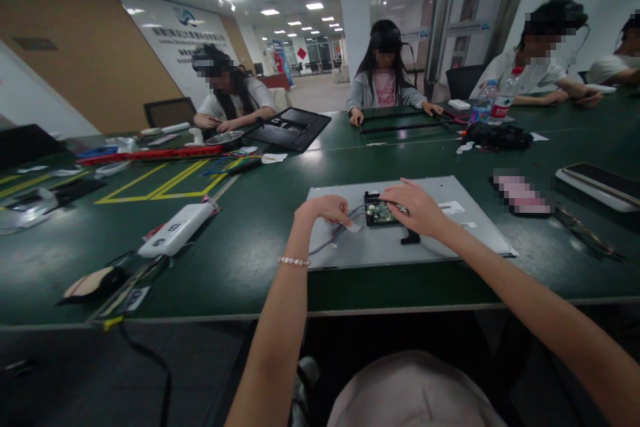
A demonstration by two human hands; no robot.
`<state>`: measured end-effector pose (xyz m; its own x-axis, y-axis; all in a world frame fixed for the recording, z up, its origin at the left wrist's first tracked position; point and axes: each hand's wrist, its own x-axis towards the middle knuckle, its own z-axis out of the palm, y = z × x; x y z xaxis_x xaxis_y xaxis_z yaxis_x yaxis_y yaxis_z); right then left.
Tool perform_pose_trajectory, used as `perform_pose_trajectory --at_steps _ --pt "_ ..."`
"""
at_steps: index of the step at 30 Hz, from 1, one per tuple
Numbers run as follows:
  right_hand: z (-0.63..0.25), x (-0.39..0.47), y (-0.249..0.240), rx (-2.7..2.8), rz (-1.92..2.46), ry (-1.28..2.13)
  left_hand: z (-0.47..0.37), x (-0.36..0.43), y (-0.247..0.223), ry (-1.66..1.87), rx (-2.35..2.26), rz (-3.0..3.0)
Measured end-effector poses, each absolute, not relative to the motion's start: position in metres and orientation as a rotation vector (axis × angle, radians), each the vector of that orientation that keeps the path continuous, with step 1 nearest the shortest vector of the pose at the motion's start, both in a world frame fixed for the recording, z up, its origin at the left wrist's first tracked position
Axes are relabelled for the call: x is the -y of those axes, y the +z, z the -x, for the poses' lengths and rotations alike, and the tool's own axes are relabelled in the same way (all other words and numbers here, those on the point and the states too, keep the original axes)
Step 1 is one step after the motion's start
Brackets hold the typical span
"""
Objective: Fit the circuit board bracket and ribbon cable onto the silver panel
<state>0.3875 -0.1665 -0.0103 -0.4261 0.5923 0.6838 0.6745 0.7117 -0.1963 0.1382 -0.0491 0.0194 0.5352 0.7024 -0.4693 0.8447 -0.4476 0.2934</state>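
A flat grey metal panel [390, 250], like the back of a screen, lies on the table in front of me. On it sits a green circuit board [378, 213] in a black frame. A grey cable [336, 235] with a white tag [353, 227] runs from the board's left side across the panel. My left hand [327, 208] is closed with its fingertips at this cable, left of the board. My right hand [417, 208] reaches over the board's right part with fingers stretched out, hiding some of it. Below the board is a small black bracket [411, 237].
Left of the panel lies a white power strip [177, 229] and a beige-and-black mouse [95, 283]. At right are a pink phone [521, 193], glasses [587, 232] and a dark-topped white device [600, 187]. Across the green table [265, 213] several people work, one beside a black frame [295, 130].
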Motion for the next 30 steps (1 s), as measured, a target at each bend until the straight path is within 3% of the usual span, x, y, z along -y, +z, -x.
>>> perform_pose_trajectory --at_steps 9,17,30 --pt "-0.441 0.147 -0.009 1.502 1.203 -0.264 -0.138 0.048 0.019 -0.324 -1.202 -2.407" --pt "-0.466 0.125 -0.024 1.065 1.222 0.295 -0.138 0.048 0.020 -0.342 -1.159 -2.447" --pt "-0.494 0.112 -0.038 0.872 1.198 0.356 -0.139 0.050 0.026 -0.158 -1.208 -2.528"
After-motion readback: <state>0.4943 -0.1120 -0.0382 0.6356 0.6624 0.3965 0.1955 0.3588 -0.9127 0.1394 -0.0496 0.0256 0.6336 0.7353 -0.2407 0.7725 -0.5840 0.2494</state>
